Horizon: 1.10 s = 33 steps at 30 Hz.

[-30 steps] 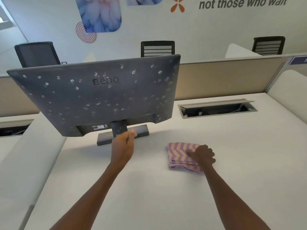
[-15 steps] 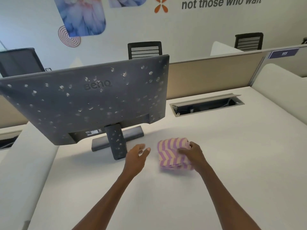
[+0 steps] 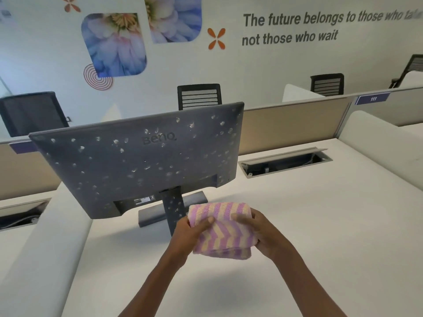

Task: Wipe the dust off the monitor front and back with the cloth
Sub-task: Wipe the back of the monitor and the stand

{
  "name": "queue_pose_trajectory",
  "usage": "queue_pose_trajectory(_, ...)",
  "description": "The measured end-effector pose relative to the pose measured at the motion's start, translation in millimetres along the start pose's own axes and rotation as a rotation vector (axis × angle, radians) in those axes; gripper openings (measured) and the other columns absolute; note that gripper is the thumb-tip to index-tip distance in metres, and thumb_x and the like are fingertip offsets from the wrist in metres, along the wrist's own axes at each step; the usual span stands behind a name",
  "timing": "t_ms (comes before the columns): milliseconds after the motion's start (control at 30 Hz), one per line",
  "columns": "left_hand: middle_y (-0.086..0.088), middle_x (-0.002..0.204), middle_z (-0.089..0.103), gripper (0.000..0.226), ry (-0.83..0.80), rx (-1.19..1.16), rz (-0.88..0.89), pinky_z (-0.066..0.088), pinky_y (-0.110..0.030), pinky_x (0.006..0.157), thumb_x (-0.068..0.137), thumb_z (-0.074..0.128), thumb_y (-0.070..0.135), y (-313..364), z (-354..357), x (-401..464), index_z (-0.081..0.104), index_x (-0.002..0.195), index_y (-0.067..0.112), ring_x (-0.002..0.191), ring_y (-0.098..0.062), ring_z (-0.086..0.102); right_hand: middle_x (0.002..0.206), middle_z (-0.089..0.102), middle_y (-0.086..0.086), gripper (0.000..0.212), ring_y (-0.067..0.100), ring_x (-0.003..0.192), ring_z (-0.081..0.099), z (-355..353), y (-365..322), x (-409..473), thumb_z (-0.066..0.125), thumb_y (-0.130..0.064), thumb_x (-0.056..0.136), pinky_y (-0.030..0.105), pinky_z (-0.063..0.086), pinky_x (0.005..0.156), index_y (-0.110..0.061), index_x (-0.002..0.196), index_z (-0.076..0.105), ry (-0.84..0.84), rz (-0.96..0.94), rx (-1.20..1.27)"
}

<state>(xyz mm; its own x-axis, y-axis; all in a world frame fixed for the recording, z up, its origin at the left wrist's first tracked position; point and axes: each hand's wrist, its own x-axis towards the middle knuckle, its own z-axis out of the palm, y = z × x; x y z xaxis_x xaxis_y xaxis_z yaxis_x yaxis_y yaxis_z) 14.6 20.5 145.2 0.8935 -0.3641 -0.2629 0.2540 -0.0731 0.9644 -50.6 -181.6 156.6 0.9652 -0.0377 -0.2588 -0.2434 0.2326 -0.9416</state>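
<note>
I see a wide white bench [image 3: 320,225] with a rectangular cable hatch [image 3: 285,161] propped open in its top, and a beige partition panel [image 3: 295,124] running along its far edge. Behind the partition stand black mesh-backed office chairs [image 3: 199,96], and the pale wall carries blue flower prints [image 3: 114,45] and grey lettering [image 3: 290,28]. A small blue label reading 111 [image 3: 372,98] sits on the partition to the right.

The dark grey flat-panel monitor [image 3: 142,163] stands on the bench with its back toward me, tilted on its stand; pale dust spots speckle the rear panel and the stand neck. Its flat base [image 3: 155,211] rests on the bench.

Both forearms reach in from the lower edge. My left hand [image 3: 191,229] and right hand [image 3: 263,232] hold the folded purple-and-cream zigzag-striped cloth [image 3: 225,229] between them, raised above the bench just in front of the stand. The left thumb presses across the cloth's top face with the fingers curled underneath; the right hand's fingers wrap the opposite edge, thumb on top. The cloth sits near the stand neck, and I cannot tell whether it touches it.
</note>
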Motion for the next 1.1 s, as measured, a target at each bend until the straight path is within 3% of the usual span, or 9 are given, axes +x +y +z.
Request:
queue_pose_trajectory(133,-0.004,0.1,0.076,0.036,-0.009,-0.026,0.022,0.06,-0.04,0.081,0.083,0.07,0.037,7.7,-16.6,-5.5,0.066,0.112,0.014,0.091,-0.023,0.074,0.114,0.069,0.015,0.041,0.032,0.102,0.069,16.5,-3.3,-1.4,0.076,-0.019,0.082,0.049,0.056,0.09,-0.012,0.119,0.063,0.101,-0.009,-0.006)
queue_pose_trajectory(233,-0.005,0.1,0.075,0.032,-0.035,-0.026,0.054,0.06,-0.041,0.082,0.088,0.067,0.034,14.6,-26.6,-9.0,0.066,0.112,0.013,0.091,-0.024,0.074,0.113,0.069,0.015,0.039,0.031,0.103,0.069,23.6,-6.4,-6.8,0.075,-0.015,0.082,0.047,0.057,0.089,-0.01,0.119,0.063,0.07,-0.036,-0.064)
queue_pose_trajectory(400,-0.002,0.101,0.075,0.03,-0.096,0.06,0.112,0.059,-0.043,0.087,0.089,0.066,0.035,31.8,-42.2,-13.0,0.067,0.113,0.017,0.092,-0.021,0.073,0.112,0.069,0.008,0.049,0.026,0.106,0.068,32.7,-24.8,-24.3,0.079,-0.033,0.079,0.041,0.056,0.092,-0.013,0.12,0.061,-0.069,-0.05,-0.323)
queue_pose_trajectory(533,-0.002,0.102,0.075,0.025,-0.197,0.199,0.161,0.057,-0.047,0.089,0.09,0.066,0.035,62.3,-52.7,-8.0,0.069,0.109,0.018,0.093,-0.022,0.073,0.107,0.07,-0.002,0.051,0.02,0.101,0.069,47.0,-48.6,-33.8,0.081,-0.044,0.073,0.039,0.058,0.09,-0.022,0.115,0.063,-0.056,-0.094,-0.536)
queue_pose_trajectory(667,0.0,0.1,0.075,0.023,-0.251,0.298,0.222,0.057,-0.046,0.09,0.092,0.064,0.035,88.0,-48.9,-4.2,0.07,0.107,0.019,0.092,-0.019,0.072,0.107,0.071,-0.005,0.058,0.016,0.098,0.07,73.0,-54.5,-31.3,0.088,-0.033,0.07,0.034,0.06,0.083,-0.027,0.119,0.058,-0.017,-0.117,-0.512)
queue_pose_trajectory(800,-0.001,0.102,0.075,0.024,-0.335,0.34,0.256,0.056,-0.049,0.091,0.09,0.067,0.035,105.0,-44.4,3.9,0.07,0.108,0.019,0.096,-0.021,0.072,0.102,0.073,-0.005,0.059,0.017,0.093,0.071,87.0,-50.8,-20.3,0.087,-0.043,0.063,0.039,0.06,0.083,-0.027,0.115,0.064,0.155,-0.155,-0.428)
queue_pose_trajectory(933,0.0,0.105,0.073,0.026,-0.408,0.438,0.289,0.056,-0.049,0.092,0.089,0.068,0.04,117.1,-39.2,17.2,0.069,0.109,0.023,0.098,-0.022,0.071,0.1,0.072,-0.005,0.057,0.015,0.089,0.072,77.4,-58.7,-14.2,0.089,-0.041,0.065,0.031,0.061,0.074,-0.026,0.113,0.06,0.219,-0.133,-0.406)
queue_pose_trajectory(1033,0.003,0.104,0.073,0.031,-0.395,0.463,0.31,0.057,-0.042,0.09,0.085,0.072,0.039,126.4,-30.3,27.3,0.067,0.111,0.023,0.097,-0.017,0.071,0.099,0.072,-0.002,0.051,0.018,0.087,0.072,75.5,-61.2,-5.8,0.088,-0.031,0.069,0.036,0.062,0.076,-0.024,0.113,0.061,0.299,-0.165,-0.315)
queue_pose_trajectory(1100,0.006,0.103,0.072,0.038,-0.294,0.505,0.415,0.058,-0.03,0.086,0.082,0.077,0.033,136.9,-23.8,32.9,0.064,0.115,0.021,0.095,-0.013,0.07,0.097,0.072,0.003,0.049,0.022,0.086,0.072,69.2,-64.9,1.0,0.083,-0.027,0.063,0.042,0.061,0.077,-0.021,0.109,0.064,0.41,-0.168,-0.24)
